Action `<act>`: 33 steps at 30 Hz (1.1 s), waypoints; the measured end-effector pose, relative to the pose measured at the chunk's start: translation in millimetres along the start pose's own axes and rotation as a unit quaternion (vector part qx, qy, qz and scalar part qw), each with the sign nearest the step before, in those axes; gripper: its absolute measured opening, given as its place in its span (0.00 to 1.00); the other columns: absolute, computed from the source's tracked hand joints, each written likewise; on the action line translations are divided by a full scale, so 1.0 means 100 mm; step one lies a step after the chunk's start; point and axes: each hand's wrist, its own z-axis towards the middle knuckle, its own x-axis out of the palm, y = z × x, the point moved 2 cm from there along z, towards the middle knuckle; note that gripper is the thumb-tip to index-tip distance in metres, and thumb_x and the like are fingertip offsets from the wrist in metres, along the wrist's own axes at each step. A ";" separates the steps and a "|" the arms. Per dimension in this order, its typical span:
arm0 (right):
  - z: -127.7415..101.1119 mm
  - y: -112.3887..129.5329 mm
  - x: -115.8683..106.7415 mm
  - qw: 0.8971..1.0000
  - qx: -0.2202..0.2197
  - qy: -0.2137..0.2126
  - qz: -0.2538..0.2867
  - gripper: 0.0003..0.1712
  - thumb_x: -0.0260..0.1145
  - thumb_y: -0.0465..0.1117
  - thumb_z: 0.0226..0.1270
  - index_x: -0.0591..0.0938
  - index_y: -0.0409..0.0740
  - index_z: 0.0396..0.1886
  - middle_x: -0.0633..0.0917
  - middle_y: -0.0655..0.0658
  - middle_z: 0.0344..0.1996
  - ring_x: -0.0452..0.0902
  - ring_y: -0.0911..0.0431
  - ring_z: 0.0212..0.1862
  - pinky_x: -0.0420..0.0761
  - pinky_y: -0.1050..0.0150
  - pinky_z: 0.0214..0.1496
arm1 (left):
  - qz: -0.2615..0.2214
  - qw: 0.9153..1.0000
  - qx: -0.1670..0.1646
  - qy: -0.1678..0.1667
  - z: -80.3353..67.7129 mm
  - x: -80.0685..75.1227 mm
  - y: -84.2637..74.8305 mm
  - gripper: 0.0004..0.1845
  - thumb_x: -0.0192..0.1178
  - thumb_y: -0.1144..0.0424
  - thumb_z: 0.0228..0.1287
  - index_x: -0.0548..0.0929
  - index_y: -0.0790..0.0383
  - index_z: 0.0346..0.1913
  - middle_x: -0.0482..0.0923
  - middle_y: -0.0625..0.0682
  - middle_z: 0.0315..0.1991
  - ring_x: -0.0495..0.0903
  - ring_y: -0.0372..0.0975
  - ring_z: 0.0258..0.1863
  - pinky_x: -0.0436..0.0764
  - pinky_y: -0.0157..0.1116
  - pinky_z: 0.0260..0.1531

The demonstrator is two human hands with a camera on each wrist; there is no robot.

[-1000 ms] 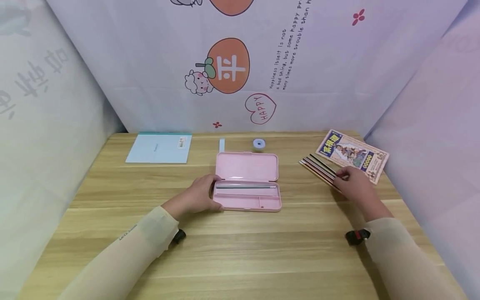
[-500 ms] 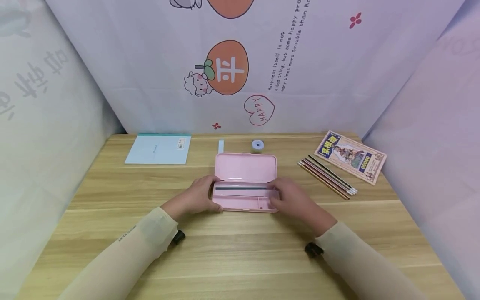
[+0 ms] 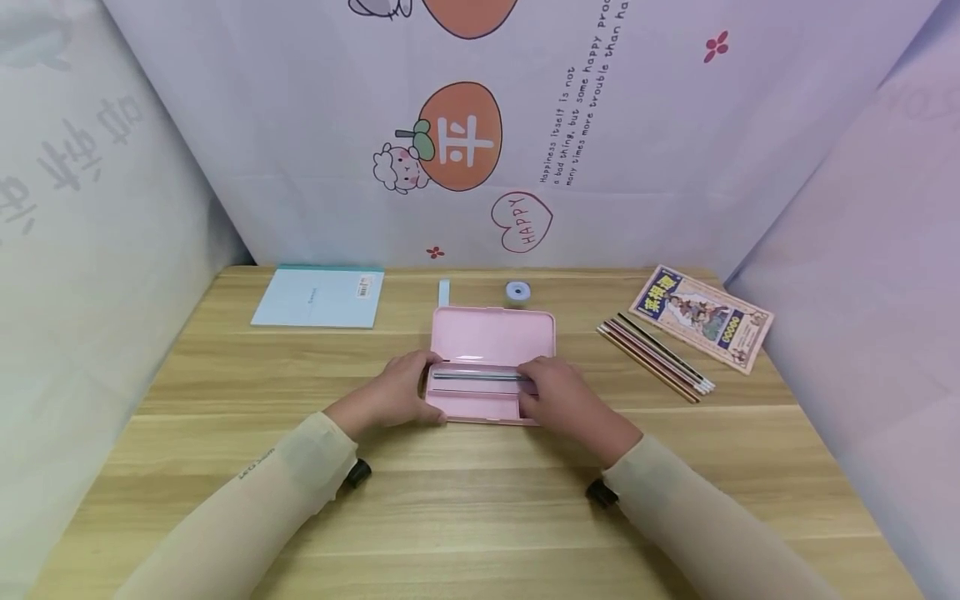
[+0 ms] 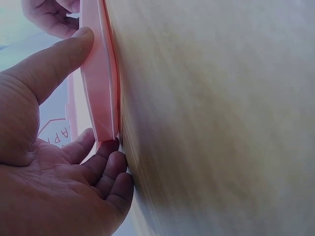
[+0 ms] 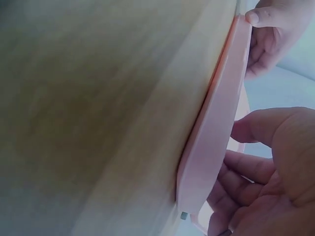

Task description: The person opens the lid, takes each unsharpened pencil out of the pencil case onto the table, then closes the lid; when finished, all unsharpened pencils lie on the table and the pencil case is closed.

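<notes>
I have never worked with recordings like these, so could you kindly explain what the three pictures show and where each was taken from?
No machine here: a person works with bare hands. The wide picture comes from a head camera; the two close ones from cameras on each wrist. The left hand grips the left end of an open pink pencil case on the wooden table; the right hand is at its right end, where a pencil lies inside. Farther off lie a blue notebook, loose pencils, a picture booklet and a small round thing.

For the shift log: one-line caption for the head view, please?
Both hands, left and right, grip the ends of an open pink case holding one pencil.
</notes>
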 end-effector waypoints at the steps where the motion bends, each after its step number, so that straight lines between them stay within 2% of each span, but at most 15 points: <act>1: 0.00 0.00 0.00 1.000 0.003 0.001 -0.002 0.21 0.67 0.41 0.69 0.85 0.36 0.58 0.86 0.42 0.49 0.81 0.47 0.52 0.78 0.47 0.61 | 0.000 1.000 -0.001 0.000 0.00 0.00 0.00 0.47 0.84 0.52 0.49 0.71 0.61 0.70 0.72 0.54 0.66 0.66 0.51 0.69 0.64 0.52 0.71; 7: -0.02 0.00 -0.01 1.000 0.017 0.007 -0.018 0.18 0.69 0.42 0.68 0.87 0.37 0.54 0.81 0.44 0.40 0.75 0.51 0.42 0.78 0.52 0.50 | -0.001 1.000 -0.006 0.001 0.01 0.01 0.01 0.48 0.84 0.52 0.50 0.70 0.61 0.71 0.72 0.55 0.67 0.65 0.51 0.70 0.64 0.52 0.72; 14: 0.00 -0.03 0.01 0.999 0.039 0.027 -0.001 0.08 0.72 0.44 0.68 0.85 0.44 0.39 0.81 0.48 0.37 0.74 0.52 0.42 0.76 0.53 0.50 | 0.005 1.000 -0.007 0.000 0.01 0.00 0.01 0.48 0.83 0.52 0.50 0.69 0.62 0.71 0.71 0.56 0.69 0.65 0.52 0.70 0.64 0.53 0.72; 19: 0.01 -0.06 0.03 0.996 0.056 0.045 0.043 0.06 0.71 0.43 0.69 0.84 0.46 0.39 0.80 0.50 0.33 0.74 0.54 0.39 0.77 0.56 0.45 | 0.008 1.000 -0.003 0.001 0.00 0.00 -0.01 0.47 0.83 0.53 0.49 0.70 0.63 0.71 0.72 0.56 0.67 0.65 0.52 0.70 0.63 0.53 0.72; 25: 0.02 -0.11 0.05 0.989 0.074 0.057 0.115 0.08 0.70 0.42 0.69 0.85 0.46 0.44 0.82 0.49 0.38 0.76 0.53 0.42 0.79 0.56 0.49 | 0.009 1.000 -0.002 0.003 0.00 0.00 -0.01 0.47 0.83 0.54 0.50 0.70 0.63 0.71 0.72 0.57 0.67 0.65 0.53 0.70 0.63 0.53 0.72; 33: 0.02 -0.13 0.06 0.984 0.077 0.059 0.152 0.06 0.70 0.41 0.69 0.84 0.48 0.43 0.82 0.49 0.36 0.76 0.53 0.41 0.78 0.57 0.46 | 0.011 1.000 -0.003 0.006 0.00 -0.01 -0.02 0.47 0.83 0.53 0.50 0.70 0.62 0.71 0.72 0.55 0.67 0.65 0.52 0.70 0.63 0.52 0.72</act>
